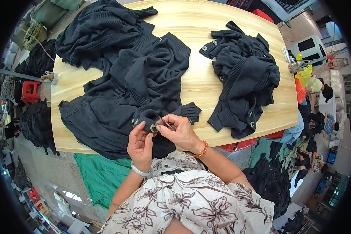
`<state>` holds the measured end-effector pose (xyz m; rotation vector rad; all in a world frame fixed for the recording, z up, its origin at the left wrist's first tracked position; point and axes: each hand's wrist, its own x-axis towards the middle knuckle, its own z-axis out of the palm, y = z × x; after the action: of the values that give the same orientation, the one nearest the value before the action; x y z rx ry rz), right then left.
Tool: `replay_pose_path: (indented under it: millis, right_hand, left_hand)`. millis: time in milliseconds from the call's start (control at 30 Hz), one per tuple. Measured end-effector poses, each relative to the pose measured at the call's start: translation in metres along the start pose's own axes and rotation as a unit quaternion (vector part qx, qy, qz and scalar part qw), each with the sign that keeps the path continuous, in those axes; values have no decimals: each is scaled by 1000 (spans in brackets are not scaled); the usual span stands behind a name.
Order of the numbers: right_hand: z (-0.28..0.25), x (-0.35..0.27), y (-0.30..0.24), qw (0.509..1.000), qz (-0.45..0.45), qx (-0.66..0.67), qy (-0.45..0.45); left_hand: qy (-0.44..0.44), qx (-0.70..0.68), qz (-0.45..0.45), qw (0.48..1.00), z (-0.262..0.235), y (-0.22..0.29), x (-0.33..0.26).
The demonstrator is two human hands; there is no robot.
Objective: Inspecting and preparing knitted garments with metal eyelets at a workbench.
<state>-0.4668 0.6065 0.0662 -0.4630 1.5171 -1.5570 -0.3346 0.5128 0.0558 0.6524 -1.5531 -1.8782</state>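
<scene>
A pile of dark knitted cardigans (124,70) covers the left half of a light wooden table (199,78). My left hand (140,145) pinches a round button (153,128) on the near edge of the front cardigan. My right hand (179,132) holds small thread snips (164,121), with their tips right at the button. Both hands meet at the table's near edge. A second heap of dark cardigans (245,74) with metal buttons lies apart on the right side of the table.
A green cloth (101,175) lies on the floor under the table's near left. More dark garments are piled on the floor at the left (37,121) and the lower right (273,175). Another person (319,87) sits at far right, by red stools (29,91).
</scene>
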Motion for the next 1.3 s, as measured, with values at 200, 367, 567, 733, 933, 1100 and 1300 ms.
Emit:
replay_pose_path:
  millis: [200,367,567,733,933,1100,1300]
  right_hand:
    - [2,-1,-2,1000,-11,-13,13]
    - [4,-2,-3,999,-9,-42,19]
    - [9,-2,-1,998,-7,-61,28]
    - [10,-2,5,997,-6,-76,30]
    - [9,-13,-6,948,-186,-255,46]
    - [-3,-27,-6,894,-271,-354,40]
    - [-2,-21,8,854,-296,-427,27]
  left_hand:
    - [-32,40,-35,998,-10,1,4]
    - [-49,125,-13,991,-17,-1,6]
    - [-41,135,-30,990,-16,5,4]
    - [-47,88,-58,993,-17,7,2]
    - [-45,45,-86,994,-24,5,0]
    - [-39,28,-103,994,-23,7,-1]
    - [-44,24,-111,993,-17,9,0]
